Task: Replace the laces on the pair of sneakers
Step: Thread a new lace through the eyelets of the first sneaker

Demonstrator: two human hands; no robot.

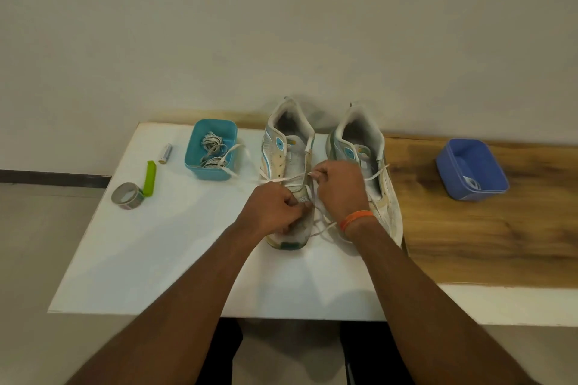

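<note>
So there are two sneakers side by side on the white table (156,259), both lined up the same way: long axis running 12 to 6, toes toward the person at 6 o'clock, heel openings toward the wall at 12. The left sneaker (276,159) is the one getting worked on, the right sneaker (384,197) just sits beside it, at its 3 o'clock.

Both hands are over the lower eyelets of that left shoe. The left hand (275,212) has its fingers curled in, pinching the white lace (287,179) down near the toe. The right hand (339,187), with one orange band (356,218) on the wrist, pinches the same lace near the middle of the shoe. A strand of lace runs across the tongue and trails off toward 9 o'clock.

Out that way: one teal tub (215,170) with a bundle of laces in it, one battery (165,153), one green clip (149,178), one tape roll (127,196). Over at 3 o'clock, one blue tub (472,169) on the wooden part.
</note>
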